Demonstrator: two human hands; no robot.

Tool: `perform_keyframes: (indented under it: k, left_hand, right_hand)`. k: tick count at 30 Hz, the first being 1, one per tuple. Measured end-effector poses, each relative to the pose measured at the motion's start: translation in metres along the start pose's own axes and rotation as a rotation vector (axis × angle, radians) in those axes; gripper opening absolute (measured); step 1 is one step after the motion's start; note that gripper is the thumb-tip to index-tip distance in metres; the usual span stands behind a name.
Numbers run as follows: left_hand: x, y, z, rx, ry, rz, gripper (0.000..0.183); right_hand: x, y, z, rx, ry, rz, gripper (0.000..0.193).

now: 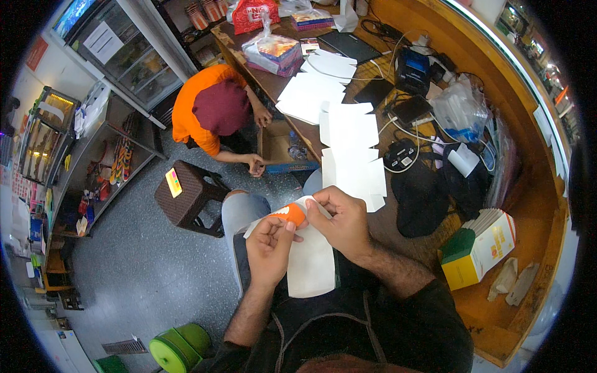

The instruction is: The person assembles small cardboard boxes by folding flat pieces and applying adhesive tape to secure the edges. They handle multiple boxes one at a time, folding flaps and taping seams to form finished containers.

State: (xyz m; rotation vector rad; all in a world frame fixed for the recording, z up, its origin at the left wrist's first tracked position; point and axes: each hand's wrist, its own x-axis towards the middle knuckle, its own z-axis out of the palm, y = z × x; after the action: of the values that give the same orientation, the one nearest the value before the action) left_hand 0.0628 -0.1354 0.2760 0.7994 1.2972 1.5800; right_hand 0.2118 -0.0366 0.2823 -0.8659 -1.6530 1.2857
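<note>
Over my lap, my left hand (269, 250) pinches an orange-and-white paper piece (291, 215) that looks like a sticker on a white strip. My right hand (341, 221) grips the upper right end of the same piece between thumb and fingers. Whether the orange part is coming off the white strip I cannot tell. Below my hands a blank white card (312, 268) lies on my lap. Just beyond my right hand, unfolded white carton blanks (351, 146) overlap on the table and reach its near edge.
A person in an orange top (208, 102) bends over an open drawer (275, 142) ahead on the left. A brown stool (189, 196) and a green bin (180, 347) stand at left. Cables, a black cloth (423, 196) and a yellow-green box of cartons (477, 248) occupy the table's right side.
</note>
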Motion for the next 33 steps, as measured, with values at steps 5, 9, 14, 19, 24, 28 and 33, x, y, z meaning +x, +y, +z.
perform_keyframes:
  k: [5,9,14,19,24,28,33]
  left_hand:
    - [0.002,-0.005,0.001,-0.043,0.003,-0.018,0.013]
    - [0.007,-0.006,0.002,0.064,0.11,0.03,0.014]
    - [0.01,-0.008,-0.003,0.151,0.212,0.118,0.016]
    - [0.006,-0.009,-0.003,0.099,0.142,0.14,0.011]
    - [0.006,-0.004,-0.005,0.067,0.084,0.088,0.018]
    - [0.006,-0.003,-0.004,0.051,0.06,0.059,0.02]
    - [0.006,-0.005,-0.006,0.045,0.036,0.06,0.024]
  right_hand:
    - [0.003,0.007,-0.006,-0.263,0.035,-0.132,0.009]
    - [0.008,0.004,-0.005,-0.049,-0.048,-0.017,0.008]
    - [0.01,0.006,-0.002,0.23,-0.183,-0.025,0.008]
    - [0.009,0.005,-0.003,-0.017,-0.157,-0.239,0.009]
    - [0.01,-0.002,-0.005,-0.019,-0.146,-0.227,0.008]
    - [0.009,-0.003,-0.006,-0.003,-0.131,-0.223,0.008]
    - [0.011,-0.003,-0.008,0.018,-0.145,-0.242,0.009]
